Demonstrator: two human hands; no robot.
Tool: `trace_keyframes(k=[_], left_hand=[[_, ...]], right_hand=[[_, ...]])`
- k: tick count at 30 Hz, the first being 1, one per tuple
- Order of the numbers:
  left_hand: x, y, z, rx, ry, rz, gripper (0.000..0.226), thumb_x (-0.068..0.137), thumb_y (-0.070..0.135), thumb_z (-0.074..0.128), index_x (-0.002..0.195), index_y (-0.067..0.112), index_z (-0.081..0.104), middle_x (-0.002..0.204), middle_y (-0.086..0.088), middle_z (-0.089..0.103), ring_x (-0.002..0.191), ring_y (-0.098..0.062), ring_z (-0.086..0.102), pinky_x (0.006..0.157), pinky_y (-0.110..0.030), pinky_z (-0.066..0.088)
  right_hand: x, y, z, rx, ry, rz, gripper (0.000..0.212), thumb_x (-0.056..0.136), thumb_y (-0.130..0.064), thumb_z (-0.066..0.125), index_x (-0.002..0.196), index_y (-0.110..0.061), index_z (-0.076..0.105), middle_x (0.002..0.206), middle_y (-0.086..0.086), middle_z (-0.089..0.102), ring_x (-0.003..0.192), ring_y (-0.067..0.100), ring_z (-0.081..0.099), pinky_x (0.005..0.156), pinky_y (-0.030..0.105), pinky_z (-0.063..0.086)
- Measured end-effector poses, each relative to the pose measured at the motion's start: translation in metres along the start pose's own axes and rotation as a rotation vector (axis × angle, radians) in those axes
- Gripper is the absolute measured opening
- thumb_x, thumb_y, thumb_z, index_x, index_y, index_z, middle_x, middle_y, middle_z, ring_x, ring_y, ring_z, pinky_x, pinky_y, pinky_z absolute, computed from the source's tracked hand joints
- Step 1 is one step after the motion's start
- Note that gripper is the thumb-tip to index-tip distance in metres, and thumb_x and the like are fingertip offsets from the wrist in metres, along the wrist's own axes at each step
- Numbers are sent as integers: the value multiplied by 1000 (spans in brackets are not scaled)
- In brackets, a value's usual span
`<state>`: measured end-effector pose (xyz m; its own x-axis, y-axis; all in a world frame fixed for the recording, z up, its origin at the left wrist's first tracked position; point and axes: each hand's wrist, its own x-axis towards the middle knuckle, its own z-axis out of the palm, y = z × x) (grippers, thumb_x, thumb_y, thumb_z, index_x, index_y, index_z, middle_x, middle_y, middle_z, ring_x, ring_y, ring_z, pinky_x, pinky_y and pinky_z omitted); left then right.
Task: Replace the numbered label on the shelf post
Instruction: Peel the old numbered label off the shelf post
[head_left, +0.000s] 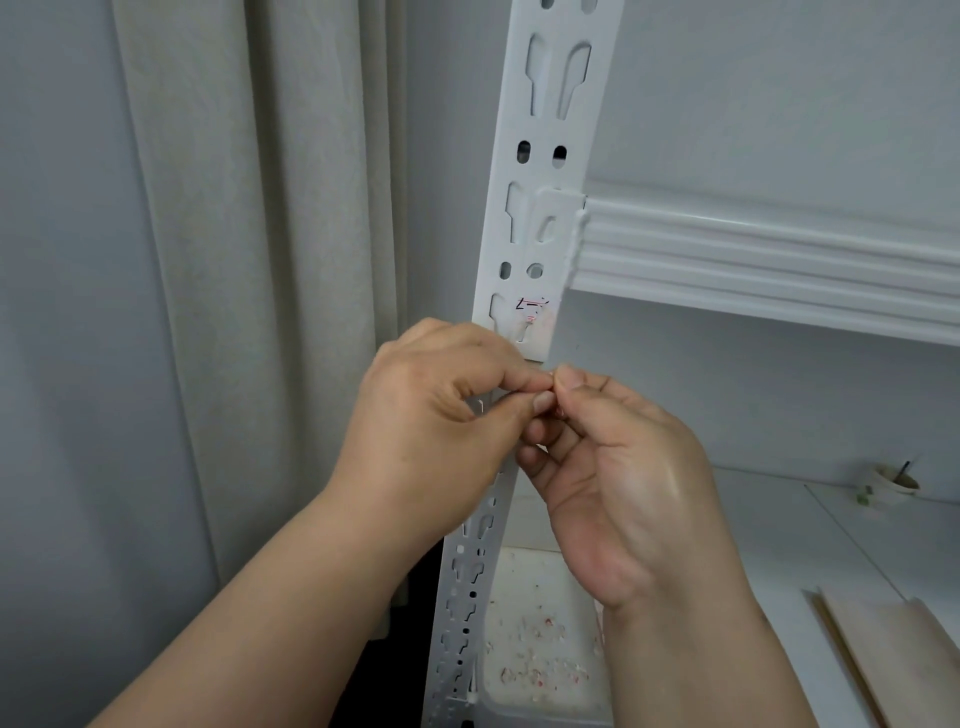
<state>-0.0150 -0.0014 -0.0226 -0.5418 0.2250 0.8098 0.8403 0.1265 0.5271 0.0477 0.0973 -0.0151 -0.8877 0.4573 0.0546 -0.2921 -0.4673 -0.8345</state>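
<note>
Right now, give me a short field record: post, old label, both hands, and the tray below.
post: white slotted shelf post, upright
old label: torn remnant stuck on the post, red and black marks
left hand: fingertips pinch a tiny scrap, too small to identify
right hand: fingertips meet the left at that scrap
tray: white, holds paper scrapings
new label: not visible

A pale curtain (249, 260) hangs left; a tape roll (891, 483) and wooden boards (893, 660) lie right.
</note>
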Motion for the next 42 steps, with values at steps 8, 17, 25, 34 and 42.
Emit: trace_keyframes(k=[8,17,25,34,42], left_hand=[[8,10,-4,-241,-118,-351,13,71,12,84,68,17,73,77,-1,71,81,-23,67,79,-36,57],[11,11,-5,-372,-49,-434,18,73,9,82,69,13,66,73,-17,68,67,-18,58,67,-41,53],[15,6,-2,-338,116,-393,21,82,8,73,72,23,62,69,-2,66,67,-15,59,70,-39,55],[20,10,-5,-295,120,-364,14,88,15,69,76,21,68,75,-1,71,63,-7,57,63,-25,53],[7,14,2,-554,62,-464,19,88,9,64,73,20,68,64,3,70,58,-1,61,58,-11,48]], right_hand=[[-2,-5,1,-79,30,-40,22,88,-3,59,70,-14,62,57,1,59,49,9,50,51,22,39],[3,-6,2,-158,74,-164,19,85,-5,66,70,-16,68,64,2,67,50,9,51,53,24,41],[13,-2,2,-516,265,-476,12,90,-21,62,79,-23,64,68,-6,65,55,6,58,62,27,46],[18,3,7,-427,236,-440,23,93,-27,60,72,-20,62,52,-9,55,51,10,48,59,34,43],[8,5,9,160,-6,-100,17,93,-15,55,79,-8,63,60,3,58,50,10,51,49,20,46]])
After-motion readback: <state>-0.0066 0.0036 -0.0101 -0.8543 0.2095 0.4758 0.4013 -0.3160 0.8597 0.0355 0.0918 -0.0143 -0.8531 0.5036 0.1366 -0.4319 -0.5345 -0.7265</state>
